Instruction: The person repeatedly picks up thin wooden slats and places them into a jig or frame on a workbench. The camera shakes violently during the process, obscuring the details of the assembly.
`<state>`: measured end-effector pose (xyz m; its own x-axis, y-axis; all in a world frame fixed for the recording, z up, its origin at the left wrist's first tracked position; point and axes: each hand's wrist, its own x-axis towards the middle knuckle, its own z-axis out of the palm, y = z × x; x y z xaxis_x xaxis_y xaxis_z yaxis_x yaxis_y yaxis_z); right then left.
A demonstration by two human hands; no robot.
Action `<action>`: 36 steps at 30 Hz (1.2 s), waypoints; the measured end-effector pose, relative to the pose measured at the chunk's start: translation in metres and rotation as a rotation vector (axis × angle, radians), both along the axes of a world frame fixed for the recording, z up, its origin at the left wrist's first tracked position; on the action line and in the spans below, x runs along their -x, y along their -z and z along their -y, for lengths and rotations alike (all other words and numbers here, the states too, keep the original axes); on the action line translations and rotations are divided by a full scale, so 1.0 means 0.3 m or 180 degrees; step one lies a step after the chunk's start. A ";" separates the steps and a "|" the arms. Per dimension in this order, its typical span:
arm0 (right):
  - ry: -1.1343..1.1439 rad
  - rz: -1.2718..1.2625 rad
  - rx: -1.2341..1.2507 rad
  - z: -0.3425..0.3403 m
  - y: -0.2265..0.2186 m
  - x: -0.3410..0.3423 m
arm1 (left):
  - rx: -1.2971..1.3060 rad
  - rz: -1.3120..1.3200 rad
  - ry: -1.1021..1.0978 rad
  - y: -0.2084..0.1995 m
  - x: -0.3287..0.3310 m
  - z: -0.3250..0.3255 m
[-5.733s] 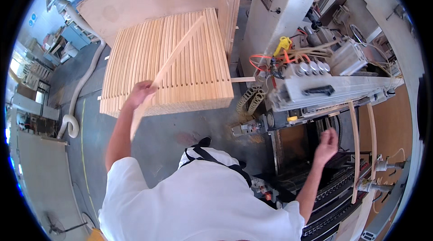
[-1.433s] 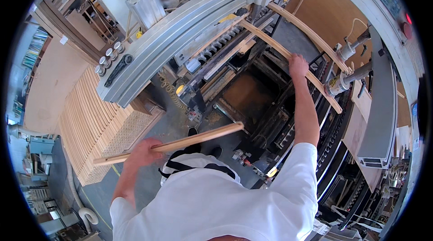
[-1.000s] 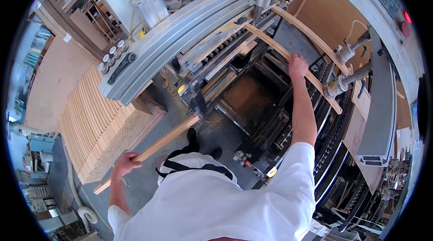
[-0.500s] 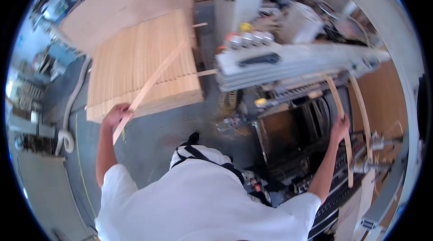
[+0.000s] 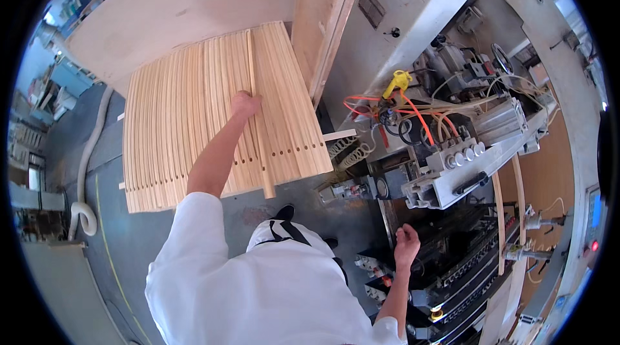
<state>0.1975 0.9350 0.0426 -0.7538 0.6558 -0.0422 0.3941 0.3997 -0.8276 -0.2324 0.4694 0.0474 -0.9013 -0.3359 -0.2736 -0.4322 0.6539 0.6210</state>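
My left hand [image 5: 245,106] is closed around a pale wooden slat [image 5: 261,138], fingers curled over its middle. The slat lies along the top of the stack [image 5: 174,112], slightly aslant, its near end jutting past the edge. My right hand [image 5: 405,246] hangs near the dark machine rails [image 5: 465,280], loosely curled; I see nothing in it and can't tell how tightly it is closed. I judge the stacking well along: many slats lie side by side, holes near their ends, while this one looks unaligned. Two more slats [image 5: 499,216] sit by the clamps [image 5: 516,252], perhaps left to do. Far left, a white bucket [image 5: 64,101] stands by a blue cabinet [image 5: 69,77], its contents too small to make out
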 end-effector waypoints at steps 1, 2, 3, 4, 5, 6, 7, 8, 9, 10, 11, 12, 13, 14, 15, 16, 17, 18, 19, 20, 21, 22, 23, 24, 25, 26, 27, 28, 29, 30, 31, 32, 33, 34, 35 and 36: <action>0.0012 0.0026 -0.0249 0.012 0.009 -0.049 | -0.0016 -0.0060 0.0024 0.012 0.034 -0.025; 0.0165 0.0135 -0.0124 0.037 -0.006 -0.081 | -0.0013 -0.0113 0.0043 0.011 0.058 -0.051; 0.0312 0.0244 0.0000 0.057 -0.028 -0.112 | -0.0086 -0.0083 0.0043 0.011 0.080 -0.081; 0.0488 0.0345 0.0128 0.081 -0.040 -0.151 | -0.0157 -0.0057 0.0072 -0.008 0.102 -0.125; 0.0551 0.0259 0.0060 0.082 -0.020 -0.201 | -0.0230 -0.0027 0.0094 -0.024 0.120 -0.157; 0.0569 0.0184 0.0106 0.093 -0.014 -0.217 | -0.0116 -0.0169 0.0110 0.007 0.157 -0.142; 0.0583 0.0110 0.0150 0.102 -0.010 -0.232 | -0.0005 -0.0311 0.0121 0.048 0.192 -0.118; 0.0661 0.0069 0.0193 0.116 0.001 -0.270 | 0.0103 -0.0420 0.0196 0.070 0.199 -0.124; 0.0726 0.0100 0.0180 0.127 0.023 -0.288 | -0.0079 -0.0426 0.0261 0.089 0.201 -0.110; 0.0734 0.0244 0.0117 0.156 0.020 -0.297 | -0.0253 -0.0420 0.0343 0.066 0.183 -0.105; 0.0707 0.0141 0.0170 0.178 0.030 -0.318 | -0.0430 -0.0410 0.0429 0.065 0.160 -0.103; 0.0679 0.0035 0.0221 0.198 0.050 -0.335 | -0.0126 -0.0889 0.0736 0.077 0.127 -0.107; 0.0691 0.0053 0.0267 0.214 0.075 -0.365 | 0.0171 -0.1357 0.1068 0.104 0.072 -0.112; 0.0729 0.0074 0.0315 0.228 0.090 -0.394 | 0.0441 -0.1833 0.1427 0.132 0.002 -0.136; 0.0867 0.0288 0.0327 0.263 0.064 -0.406 | 0.0412 -0.1657 0.1878 0.130 -0.095 -0.173; 0.1063 0.0491 0.0339 0.302 0.031 -0.418 | 0.0358 -0.1493 0.2383 0.096 -0.214 -0.215; 0.1109 0.0311 0.0468 0.329 0.037 -0.451 | 0.0485 -0.1525 0.2924 0.080 -0.318 -0.234; 0.1207 0.0107 0.0552 0.344 0.058 -0.503 | 0.0576 -0.1602 0.3506 0.061 -0.407 -0.249; 0.1153 0.0214 -0.0158 0.350 0.134 -0.594 | 0.0418 -0.1929 0.4000 -0.004 -0.492 -0.300; 0.1311 0.0504 -0.0032 0.376 0.103 -0.603 | 0.0521 -0.1839 0.3730 0.017 -0.548 -0.291; 0.1089 0.0755 -0.0236 0.400 -0.030 -0.553 | 0.0351 -0.2176 0.3558 0.136 -0.538 -0.234; 0.1134 0.0687 -0.0393 0.423 -0.076 -0.588 | 0.0396 -0.2197 0.3595 0.177 -0.525 -0.220; 0.1253 0.0727 -0.0221 0.438 -0.101 -0.633 | 0.0306 -0.2294 0.3741 0.226 -0.495 -0.200; 0.1286 0.0674 -0.0437 0.451 -0.084 -0.721 | 0.0381 -0.2220 0.3933 0.203 -0.514 -0.224; 0.1317 0.0614 -0.0521 0.466 -0.098 -0.794 | 0.0427 -0.2098 0.4016 0.198 -0.525 -0.227; 0.1426 0.0604 -0.0593 0.495 -0.130 -0.844 | 0.0509 -0.1985 0.4052 0.191 -0.514 -0.226; 0.1484 0.0600 -0.0659 0.526 -0.159 -0.906 | 0.0541 -0.2046 0.4108 0.191 -0.519 -0.238; 0.1674 0.0542 -0.0808 0.561 -0.176 -0.985 | 0.0582 -0.2094 0.4125 0.200 -0.531 -0.246; 0.1830 0.0489 -0.0967 0.600 -0.191 -1.054 | 0.0655 -0.2244 0.4193 0.216 -0.520 -0.244; 0.1942 0.0433 -0.1142 0.639 -0.206 -1.115 | 0.0728 -0.2401 0.4213 0.239 -0.499 -0.240; 0.2216 0.0297 -0.1041 0.683 -0.222 -1.185 | 0.0799 -0.2562 0.4204 0.257 -0.481 -0.246; 0.2468 0.0276 -0.1373 0.727 -0.232 -1.261 | 0.0785 -0.2558 0.4222 0.271 -0.469 -0.256; 0.2802 0.0251 -0.1488 0.771 -0.242 -1.338 | 0.0795 -0.2559 0.4211 0.276 -0.460 -0.256; 0.3128 0.0222 -0.1593 0.822 -0.251 -1.415 | 0.0817 -0.2562 0.4193 0.276 -0.449 -0.254; 0.3528 0.0298 -0.1674 0.877 -0.265 -1.491 | 0.0962 -0.2568 0.4243 0.275 -0.422 -0.249; 0.3926 0.0406 -0.1759 0.940 -0.287 -1.574 | 0.1093 -0.2556 0.4299 0.277 -0.398 -0.254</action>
